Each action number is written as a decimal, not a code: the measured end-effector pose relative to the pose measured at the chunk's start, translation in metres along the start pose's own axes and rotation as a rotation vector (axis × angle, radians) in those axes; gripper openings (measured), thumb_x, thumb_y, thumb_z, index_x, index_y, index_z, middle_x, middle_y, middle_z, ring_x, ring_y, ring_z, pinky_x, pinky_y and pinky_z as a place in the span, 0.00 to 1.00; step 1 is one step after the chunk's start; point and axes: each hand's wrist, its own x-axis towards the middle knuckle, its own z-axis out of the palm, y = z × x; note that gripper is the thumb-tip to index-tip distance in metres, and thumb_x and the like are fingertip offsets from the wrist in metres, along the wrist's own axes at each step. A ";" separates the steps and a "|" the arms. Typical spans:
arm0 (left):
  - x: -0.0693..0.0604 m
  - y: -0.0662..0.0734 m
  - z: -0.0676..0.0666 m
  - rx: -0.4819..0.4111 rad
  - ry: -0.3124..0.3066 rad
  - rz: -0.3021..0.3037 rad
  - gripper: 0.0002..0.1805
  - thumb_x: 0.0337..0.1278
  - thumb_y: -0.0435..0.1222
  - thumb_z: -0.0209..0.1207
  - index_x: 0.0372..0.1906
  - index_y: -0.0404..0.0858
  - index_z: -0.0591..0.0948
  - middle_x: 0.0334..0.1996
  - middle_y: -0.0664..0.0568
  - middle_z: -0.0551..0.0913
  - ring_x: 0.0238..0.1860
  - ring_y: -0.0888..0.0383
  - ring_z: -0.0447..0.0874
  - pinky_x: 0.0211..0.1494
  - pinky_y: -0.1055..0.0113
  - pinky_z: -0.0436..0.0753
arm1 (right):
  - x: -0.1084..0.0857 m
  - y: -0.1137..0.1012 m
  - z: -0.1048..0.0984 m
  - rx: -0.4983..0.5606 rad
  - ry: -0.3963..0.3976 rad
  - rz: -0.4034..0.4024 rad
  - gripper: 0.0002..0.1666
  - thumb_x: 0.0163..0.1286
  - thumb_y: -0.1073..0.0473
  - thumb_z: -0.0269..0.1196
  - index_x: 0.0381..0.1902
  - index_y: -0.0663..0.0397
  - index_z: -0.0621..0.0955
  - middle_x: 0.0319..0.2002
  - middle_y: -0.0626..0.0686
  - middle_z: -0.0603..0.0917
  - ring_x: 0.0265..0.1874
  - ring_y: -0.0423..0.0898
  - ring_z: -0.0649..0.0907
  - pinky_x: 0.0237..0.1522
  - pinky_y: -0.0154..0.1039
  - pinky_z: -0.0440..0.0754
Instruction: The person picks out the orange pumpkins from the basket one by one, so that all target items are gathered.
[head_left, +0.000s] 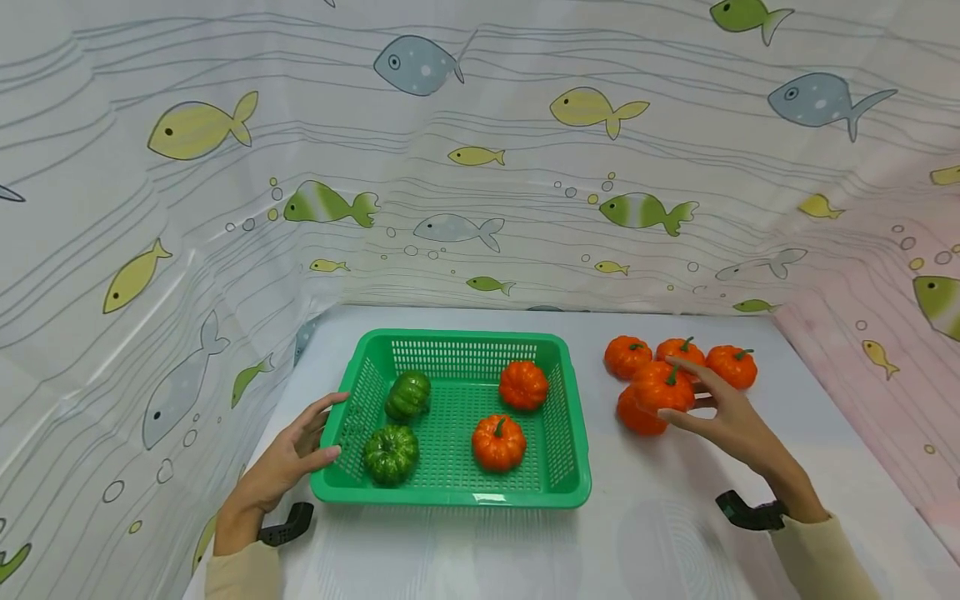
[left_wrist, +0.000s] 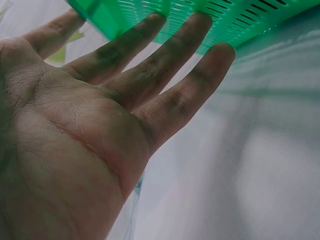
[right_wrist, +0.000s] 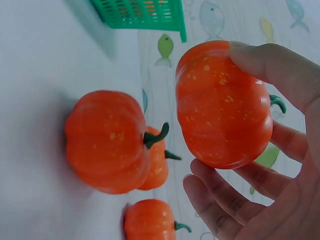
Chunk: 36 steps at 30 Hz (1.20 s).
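My right hand (head_left: 738,423) grips an orange toy pumpkin (head_left: 660,390) between thumb and fingers. In the right wrist view this pumpkin (right_wrist: 220,105) is off the table, its green stem toward the palm. Just under it in the head view lies another orange pumpkin (head_left: 641,417), partly hidden. At the left side of a green plastic basket (head_left: 450,497) is my left hand (head_left: 281,467). Its fingers (left_wrist: 175,60) are extended against the basket's slotted wall in the left wrist view. Inside the basket are two green pumpkins (head_left: 391,455) and two orange pumpkins (head_left: 498,443).
Behind the held pumpkin, three more orange pumpkins (head_left: 732,367) stand in a row on the white table (head_left: 637,517). A fish-patterned curtain (head_left: 525,167) closes off the back and both sides. Each wrist wears a black device (head_left: 750,511).
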 end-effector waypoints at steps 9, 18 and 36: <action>0.000 -0.001 0.000 0.000 -0.025 0.043 0.41 0.74 0.24 0.53 0.84 0.45 0.51 0.78 0.27 0.48 0.70 0.73 0.65 0.59 0.69 0.77 | -0.008 0.012 -0.004 0.015 0.016 0.092 0.49 0.68 0.44 0.72 0.81 0.36 0.62 0.75 0.63 0.65 0.57 0.65 0.77 0.50 0.51 0.81; 0.000 -0.001 0.001 0.005 -0.019 0.035 0.41 0.73 0.25 0.53 0.84 0.46 0.52 0.78 0.28 0.51 0.69 0.71 0.67 0.59 0.67 0.78 | -0.018 0.024 -0.011 0.032 0.042 0.162 0.52 0.70 0.43 0.70 0.83 0.40 0.57 0.71 0.68 0.65 0.57 0.66 0.76 0.43 0.37 0.81; -0.002 0.000 0.001 0.020 0.004 0.005 0.41 0.74 0.27 0.54 0.84 0.48 0.53 0.80 0.32 0.47 0.70 0.76 0.61 0.60 0.71 0.75 | -0.021 0.063 -0.009 0.008 0.041 0.271 0.57 0.71 0.38 0.67 0.84 0.48 0.51 0.76 0.70 0.59 0.59 0.67 0.73 0.48 0.55 0.80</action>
